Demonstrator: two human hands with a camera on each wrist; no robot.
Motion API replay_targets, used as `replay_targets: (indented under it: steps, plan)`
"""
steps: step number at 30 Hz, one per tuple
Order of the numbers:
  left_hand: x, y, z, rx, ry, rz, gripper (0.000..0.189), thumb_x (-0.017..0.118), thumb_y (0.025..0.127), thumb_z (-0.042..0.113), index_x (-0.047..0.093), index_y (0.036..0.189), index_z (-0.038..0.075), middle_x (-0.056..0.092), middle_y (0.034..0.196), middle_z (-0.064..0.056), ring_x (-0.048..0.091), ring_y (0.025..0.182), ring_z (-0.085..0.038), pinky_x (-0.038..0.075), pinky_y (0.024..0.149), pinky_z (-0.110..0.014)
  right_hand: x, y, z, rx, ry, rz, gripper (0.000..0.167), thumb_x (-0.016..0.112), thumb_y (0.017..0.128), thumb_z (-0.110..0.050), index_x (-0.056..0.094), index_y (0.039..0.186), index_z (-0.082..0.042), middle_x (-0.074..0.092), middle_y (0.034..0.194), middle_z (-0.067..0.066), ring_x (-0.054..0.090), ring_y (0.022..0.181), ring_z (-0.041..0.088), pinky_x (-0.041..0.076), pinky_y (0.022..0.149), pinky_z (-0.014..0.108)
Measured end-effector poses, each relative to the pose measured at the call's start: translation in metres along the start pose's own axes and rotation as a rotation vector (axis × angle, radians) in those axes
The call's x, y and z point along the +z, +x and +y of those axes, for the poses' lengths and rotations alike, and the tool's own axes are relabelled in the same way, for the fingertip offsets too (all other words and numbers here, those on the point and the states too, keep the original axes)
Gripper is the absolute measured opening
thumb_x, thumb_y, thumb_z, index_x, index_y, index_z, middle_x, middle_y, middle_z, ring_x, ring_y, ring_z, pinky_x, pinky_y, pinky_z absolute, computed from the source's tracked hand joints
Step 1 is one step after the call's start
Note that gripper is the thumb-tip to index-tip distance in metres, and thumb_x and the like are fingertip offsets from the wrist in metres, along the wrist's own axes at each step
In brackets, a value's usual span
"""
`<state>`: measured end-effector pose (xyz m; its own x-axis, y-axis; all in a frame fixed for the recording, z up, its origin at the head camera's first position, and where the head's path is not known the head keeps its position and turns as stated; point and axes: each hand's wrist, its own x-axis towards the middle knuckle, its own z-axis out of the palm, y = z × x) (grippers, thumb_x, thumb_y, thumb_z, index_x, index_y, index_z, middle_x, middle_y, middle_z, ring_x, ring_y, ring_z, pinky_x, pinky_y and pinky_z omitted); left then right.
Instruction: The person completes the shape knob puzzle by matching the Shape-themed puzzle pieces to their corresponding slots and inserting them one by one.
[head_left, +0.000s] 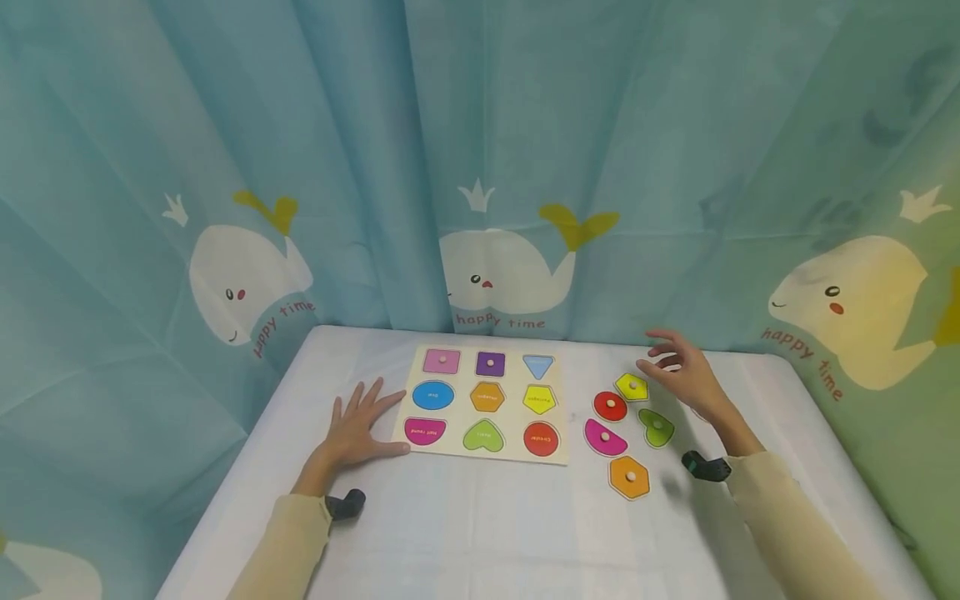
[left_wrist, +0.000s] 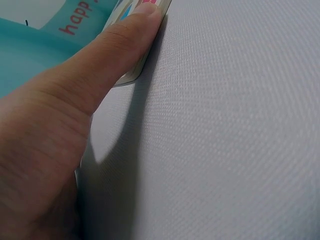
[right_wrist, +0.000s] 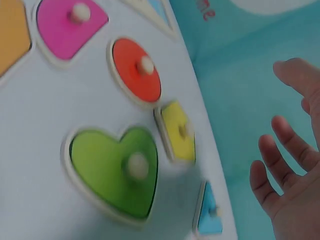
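Observation:
A cream shape-puzzle board (head_left: 457, 410) lies on the table. Its pink rectangle (head_left: 442, 361) and purple square (head_left: 491, 364) carry knobs; the other printed shapes show none. My left hand (head_left: 354, 431) spreads along the board's left side, its thumb (left_wrist: 127, 37) on the near corner. Over the far right of the table hovers my right hand (head_left: 686, 379), fingers loosely bent, holding nothing. Nearest it lies a yellow pentagon piece (head_left: 632, 387), with a green heart piece (head_left: 657, 427) below. In the right wrist view a blue piece (right_wrist: 208, 212) lies near the table's edge.
Left and nearer of the heart are a red round piece (head_left: 608, 406), a magenta half-round piece (head_left: 603, 438) and an orange hexagon piece (head_left: 628, 478), all knobbed. A whale-print curtain (head_left: 510, 125) hangs behind the white table (head_left: 487, 533). Each wrist carries a small black device (head_left: 705, 467).

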<state>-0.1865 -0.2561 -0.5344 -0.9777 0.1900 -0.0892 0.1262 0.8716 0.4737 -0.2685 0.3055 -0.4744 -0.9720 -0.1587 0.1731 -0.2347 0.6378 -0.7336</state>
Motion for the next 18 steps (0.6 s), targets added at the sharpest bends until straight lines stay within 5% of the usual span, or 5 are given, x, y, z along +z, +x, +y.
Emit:
replay_targets:
  steps: [4,13,18]
  plan:
    - [-0.002,0.0,0.001,0.007,0.003,0.004,0.103,0.081,0.073,0.066,0.043,0.158,0.022,0.016,0.17,-0.02,0.0,0.154,-0.051,-0.008,0.115,-0.075,-0.008,-0.005,0.015,0.035,-0.054,0.039,0.065,0.073,0.098,-0.03,0.043,0.152,-0.008,0.062,0.121,0.024,0.062,0.107,0.041,0.054,0.079,0.027]
    - [-0.005,-0.002,0.001,0.005,0.0,0.027,0.101,0.082,0.073,0.063,0.045,0.156,0.02,0.017,0.169,-0.021,0.001,0.154,-0.051,-0.008,0.115,-0.075,-0.021,-0.015,0.046,0.17,-0.067,0.085,0.073,0.069,0.099,-0.037,0.035,0.155,-0.006,0.055,0.13,0.031,0.054,0.115,0.048,0.048,0.092,0.064]
    - [-0.002,0.0,0.001,0.001,-0.002,0.014,0.102,0.082,0.073,0.064,0.044,0.157,0.021,0.017,0.17,-0.02,0.0,0.154,-0.051,-0.008,0.115,-0.075,-0.022,-0.016,0.059,0.244,-0.071,0.086,0.074,0.067,0.1,-0.04,0.034,0.156,-0.006,0.049,0.138,0.033,0.045,0.124,0.052,0.042,0.097,0.071]
